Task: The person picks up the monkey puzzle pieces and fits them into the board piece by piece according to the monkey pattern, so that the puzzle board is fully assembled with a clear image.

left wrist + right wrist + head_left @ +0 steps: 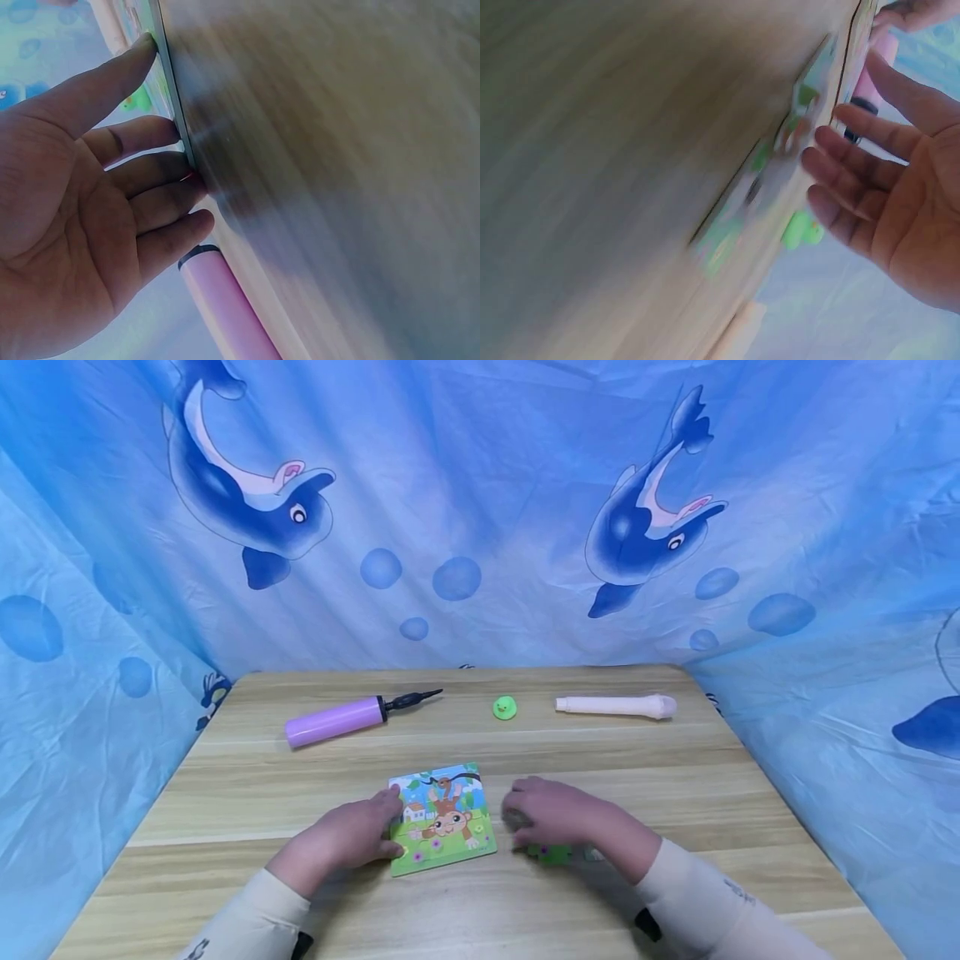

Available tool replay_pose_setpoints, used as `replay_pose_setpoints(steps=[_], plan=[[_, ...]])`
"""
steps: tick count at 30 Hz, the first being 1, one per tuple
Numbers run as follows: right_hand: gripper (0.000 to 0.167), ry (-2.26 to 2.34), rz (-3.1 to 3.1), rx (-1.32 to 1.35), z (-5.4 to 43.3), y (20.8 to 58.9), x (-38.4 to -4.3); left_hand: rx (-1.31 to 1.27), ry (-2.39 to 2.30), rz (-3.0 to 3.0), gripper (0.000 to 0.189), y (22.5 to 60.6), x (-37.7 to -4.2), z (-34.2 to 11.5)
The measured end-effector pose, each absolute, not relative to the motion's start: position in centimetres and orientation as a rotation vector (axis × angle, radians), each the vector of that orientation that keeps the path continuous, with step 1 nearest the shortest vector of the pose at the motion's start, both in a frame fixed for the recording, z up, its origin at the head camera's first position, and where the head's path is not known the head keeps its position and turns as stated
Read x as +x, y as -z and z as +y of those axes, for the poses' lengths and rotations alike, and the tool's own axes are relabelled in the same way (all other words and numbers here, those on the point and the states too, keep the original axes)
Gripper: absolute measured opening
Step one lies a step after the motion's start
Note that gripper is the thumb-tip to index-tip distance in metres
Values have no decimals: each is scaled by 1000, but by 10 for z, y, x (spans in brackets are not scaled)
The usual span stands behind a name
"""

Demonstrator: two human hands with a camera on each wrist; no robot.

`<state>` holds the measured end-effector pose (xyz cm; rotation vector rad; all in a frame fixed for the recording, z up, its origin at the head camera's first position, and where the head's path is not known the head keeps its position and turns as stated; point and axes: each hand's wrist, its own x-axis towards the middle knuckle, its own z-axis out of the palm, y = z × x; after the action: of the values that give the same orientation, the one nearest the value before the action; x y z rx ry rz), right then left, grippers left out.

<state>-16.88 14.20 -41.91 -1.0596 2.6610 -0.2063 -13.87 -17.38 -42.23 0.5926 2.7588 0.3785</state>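
Observation:
A square jigsaw puzzle (448, 839) with a monkey hanging from a branch lies on the table, its picture looking assembled. At its left edge rests my left hand (348, 832), fingertips and thumb touching the rim; the left wrist view shows the fingers (154, 176) loosely extended against that thin edge. To the right of the puzzle, my right hand (558, 812) hovers over loose puzzle pieces (553, 854), partly covering them. In the right wrist view its fingers are spread and fairly straight, apart from the blurred pieces (731, 199), with nothing visibly held.
Toward the back of the wooden table (262, 818) lie a purple hand pump (335, 723) with a black nozzle, a small green duck (505, 708) and a pale pink microphone-shaped toy (615, 706). A blue dolphin-print curtain (510, 485) surrounds the table's back and sides.

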Motion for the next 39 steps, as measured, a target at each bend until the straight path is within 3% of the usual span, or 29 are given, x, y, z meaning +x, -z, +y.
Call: replay_pose_setpoints(steps=[5,22,39], plan=[[34,136,2671,-904,164,422,-165,584,-379,2759,42,424,-140,-174],[19,409,2552,-922,158,420,-169,588,-385,2753,48,421,-137,-172],[12,530,2495,-1215,68,417,-183,594,-399,2759,41,424,-137,-174]])
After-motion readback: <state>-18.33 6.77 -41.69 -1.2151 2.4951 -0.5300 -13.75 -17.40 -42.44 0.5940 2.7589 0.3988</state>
